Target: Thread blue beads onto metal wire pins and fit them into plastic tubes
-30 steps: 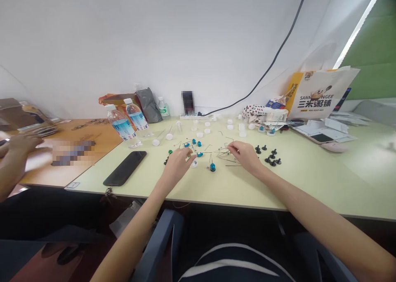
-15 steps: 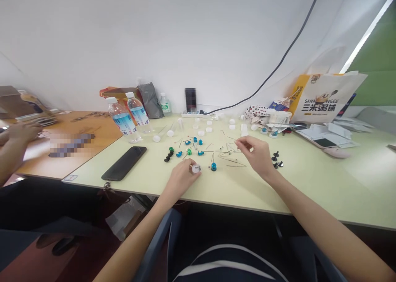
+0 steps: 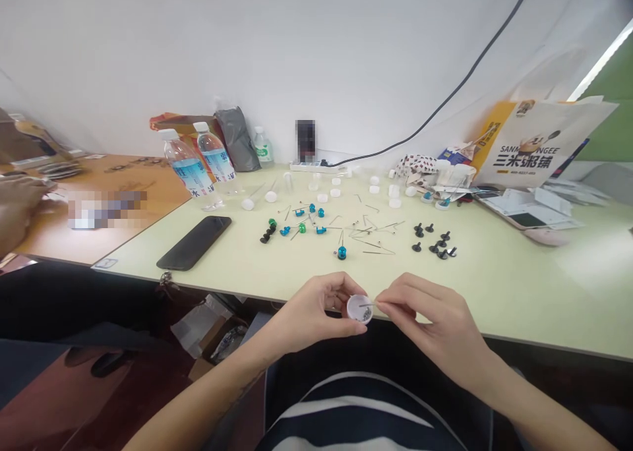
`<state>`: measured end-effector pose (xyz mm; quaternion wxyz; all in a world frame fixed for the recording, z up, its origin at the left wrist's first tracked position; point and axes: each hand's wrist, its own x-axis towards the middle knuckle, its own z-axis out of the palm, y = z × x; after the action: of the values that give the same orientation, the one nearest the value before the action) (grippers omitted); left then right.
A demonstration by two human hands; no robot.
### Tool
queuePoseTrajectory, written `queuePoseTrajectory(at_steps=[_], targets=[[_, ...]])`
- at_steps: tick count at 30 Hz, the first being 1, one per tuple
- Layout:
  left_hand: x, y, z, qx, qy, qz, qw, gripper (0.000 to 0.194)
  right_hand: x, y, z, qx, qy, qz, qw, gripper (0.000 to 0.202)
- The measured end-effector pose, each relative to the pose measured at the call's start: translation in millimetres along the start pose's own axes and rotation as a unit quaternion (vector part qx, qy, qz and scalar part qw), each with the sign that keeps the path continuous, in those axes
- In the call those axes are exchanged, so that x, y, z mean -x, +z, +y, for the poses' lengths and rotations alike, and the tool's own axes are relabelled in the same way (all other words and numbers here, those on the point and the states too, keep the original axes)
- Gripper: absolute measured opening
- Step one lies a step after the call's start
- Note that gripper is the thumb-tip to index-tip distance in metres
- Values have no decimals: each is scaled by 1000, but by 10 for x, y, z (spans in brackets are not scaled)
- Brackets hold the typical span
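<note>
My left hand is closed around a small white round cap, its open side toward me, with several tiny metal pieces inside. A thin metal rod is pinched between the thumb and fingers of my right hand, its tip reaching into the cap. Both hands are over the table's front edge. Beyond them stands a blue round part with a dark base. Thin metal rods and several small blue parts lie scattered farther back. Several black knob-like pieces lie to the right.
A dark phone lies at left, with two water bottles behind it. White caps and clear tubes line the back. A paper bag stands at back right. At far left, another person's hand is over the orange table.
My right hand has come from the scattered rods back toward me, bringing a rod into the cap. My left hand has moved right and nearer, tilting the cap's opening into view.
</note>
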<state>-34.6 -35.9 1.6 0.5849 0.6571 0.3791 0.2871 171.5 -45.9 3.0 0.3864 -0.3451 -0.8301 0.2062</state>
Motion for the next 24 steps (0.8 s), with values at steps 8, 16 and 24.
queuePoseTrajectory(at_steps=[8, 16, 24], targets=[[150, 114, 180, 8, 7, -13, 1000, 31, 65, -174, -180, 29, 6, -36, 999, 14], [178, 141, 193, 12, 11, -13, 1000, 31, 88, -246, -169, 81, -17, -51, 995, 14], [178, 127, 193, 8, 9, -11, 1000, 31, 73, -229, -107, 99, -25, -57, 993, 13]])
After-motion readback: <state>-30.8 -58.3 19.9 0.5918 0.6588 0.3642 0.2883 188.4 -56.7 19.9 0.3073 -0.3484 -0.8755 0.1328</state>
